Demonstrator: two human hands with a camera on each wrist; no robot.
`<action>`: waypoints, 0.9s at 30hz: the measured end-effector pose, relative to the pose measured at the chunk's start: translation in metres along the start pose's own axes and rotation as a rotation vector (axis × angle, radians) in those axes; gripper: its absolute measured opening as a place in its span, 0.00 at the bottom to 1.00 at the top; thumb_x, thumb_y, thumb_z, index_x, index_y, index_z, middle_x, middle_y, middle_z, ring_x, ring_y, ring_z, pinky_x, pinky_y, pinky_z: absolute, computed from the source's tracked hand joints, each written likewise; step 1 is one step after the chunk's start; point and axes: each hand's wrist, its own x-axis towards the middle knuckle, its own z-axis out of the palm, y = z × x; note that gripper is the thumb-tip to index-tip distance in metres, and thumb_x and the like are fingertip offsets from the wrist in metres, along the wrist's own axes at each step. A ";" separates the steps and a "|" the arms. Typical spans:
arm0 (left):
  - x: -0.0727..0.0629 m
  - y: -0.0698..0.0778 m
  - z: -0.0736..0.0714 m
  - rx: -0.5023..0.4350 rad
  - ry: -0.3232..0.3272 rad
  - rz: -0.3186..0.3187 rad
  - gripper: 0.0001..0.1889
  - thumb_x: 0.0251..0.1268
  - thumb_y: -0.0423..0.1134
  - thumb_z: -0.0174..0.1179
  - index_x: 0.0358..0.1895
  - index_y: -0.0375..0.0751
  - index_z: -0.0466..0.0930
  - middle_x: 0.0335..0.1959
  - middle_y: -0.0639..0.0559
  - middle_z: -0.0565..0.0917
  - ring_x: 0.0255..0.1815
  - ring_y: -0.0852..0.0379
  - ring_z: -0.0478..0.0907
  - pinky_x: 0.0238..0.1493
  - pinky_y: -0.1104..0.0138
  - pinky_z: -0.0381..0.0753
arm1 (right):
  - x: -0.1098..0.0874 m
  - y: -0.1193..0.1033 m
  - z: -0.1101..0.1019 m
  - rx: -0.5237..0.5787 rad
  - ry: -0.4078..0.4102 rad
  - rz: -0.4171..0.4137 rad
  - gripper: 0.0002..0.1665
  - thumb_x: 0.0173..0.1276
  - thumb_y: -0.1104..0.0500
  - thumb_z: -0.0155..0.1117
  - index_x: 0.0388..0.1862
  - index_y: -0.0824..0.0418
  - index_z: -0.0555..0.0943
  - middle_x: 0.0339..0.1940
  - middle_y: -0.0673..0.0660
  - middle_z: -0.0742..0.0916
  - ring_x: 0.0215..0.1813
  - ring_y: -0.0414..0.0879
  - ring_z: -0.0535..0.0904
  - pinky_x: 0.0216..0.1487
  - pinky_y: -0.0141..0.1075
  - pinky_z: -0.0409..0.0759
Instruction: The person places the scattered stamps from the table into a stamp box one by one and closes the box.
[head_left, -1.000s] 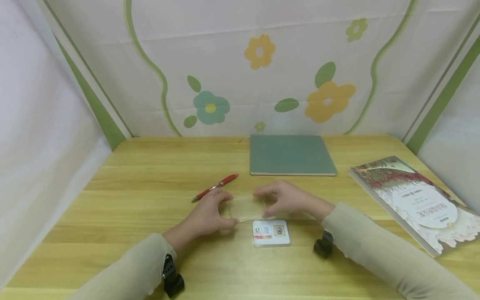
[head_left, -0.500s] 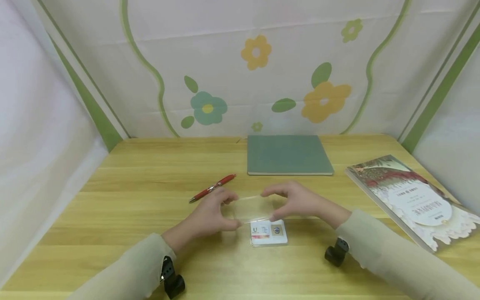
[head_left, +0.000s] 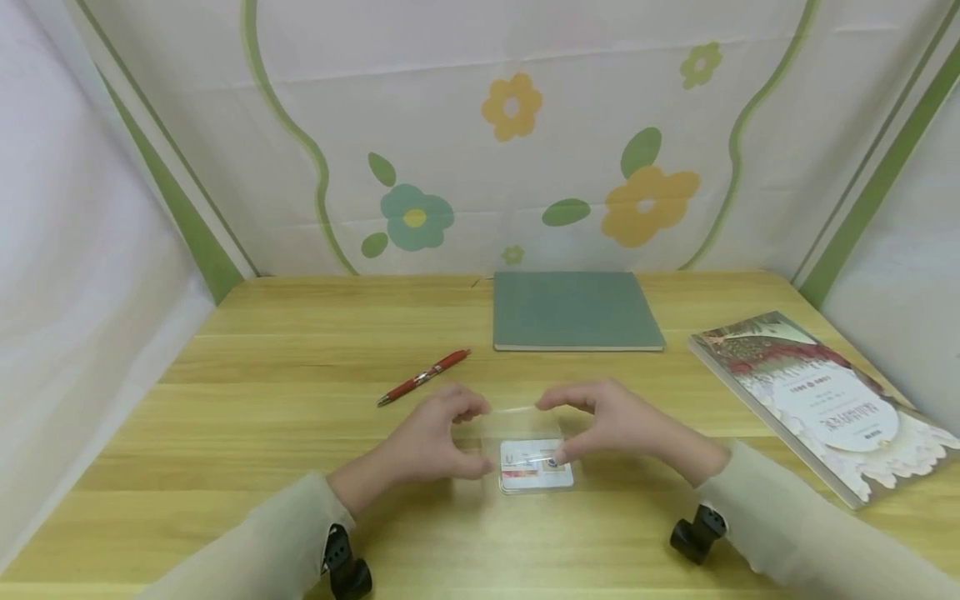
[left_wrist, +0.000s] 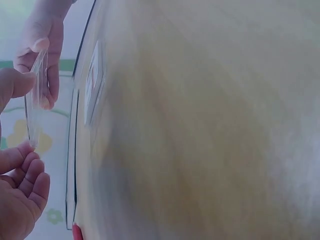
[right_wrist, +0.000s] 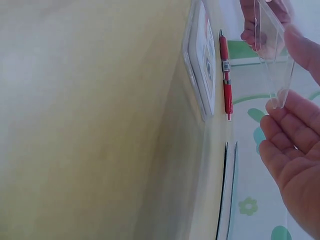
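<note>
My left hand [head_left: 431,437] and right hand [head_left: 618,429] hold a thin, clear rectangular plastic lid [head_left: 517,423] between them, each pinching one end with thumb and fingers. In the left wrist view the lid [left_wrist: 36,100] is edge-on and raised off the table. Thumb and fingertips of the right hand [right_wrist: 300,150] touch the lid [right_wrist: 274,55] at its edges in the right wrist view. Just below it, a stack of white printed cards [head_left: 536,479] lies in a shallow clear tray, partly seen through the lid. The top card bears a logo, a red band and a small picture.
A red pen [head_left: 423,377] lies beyond the left hand on the wooden table [head_left: 300,333]. At the back is a green notebook [head_left: 577,312]. A thick book with a floral cover [head_left: 832,408] lies to the right. A flowered curtain [head_left: 465,150] hangs behind the table.
Both hands have lifted the clear lid and carried it slightly right and nearer, so it now overlaps the cards in the head view. The cards, pen and books stay put.
</note>
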 end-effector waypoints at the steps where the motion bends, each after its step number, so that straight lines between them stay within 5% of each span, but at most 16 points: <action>1: 0.000 0.000 0.001 0.005 -0.008 0.000 0.27 0.40 0.43 0.71 0.48 0.39 0.77 0.45 0.50 0.75 0.46 0.54 0.70 0.51 0.58 0.73 | -0.002 0.001 0.001 0.001 0.000 0.001 0.36 0.44 0.49 0.76 0.54 0.57 0.78 0.58 0.55 0.79 0.64 0.54 0.70 0.62 0.54 0.65; 16: 0.003 0.005 0.014 0.062 -0.068 0.027 0.28 0.36 0.44 0.72 0.47 0.41 0.78 0.42 0.55 0.75 0.44 0.57 0.70 0.49 0.63 0.72 | -0.022 0.008 0.012 -0.018 0.008 0.024 0.38 0.42 0.45 0.76 0.54 0.55 0.78 0.57 0.55 0.80 0.63 0.57 0.70 0.61 0.58 0.63; 27: 0.008 -0.002 0.024 0.106 -0.098 0.013 0.31 0.34 0.46 0.73 0.49 0.40 0.78 0.41 0.56 0.73 0.40 0.60 0.70 0.44 0.70 0.71 | -0.022 0.015 0.018 -0.026 0.000 0.020 0.35 0.42 0.48 0.76 0.51 0.57 0.80 0.54 0.52 0.82 0.59 0.52 0.74 0.60 0.52 0.67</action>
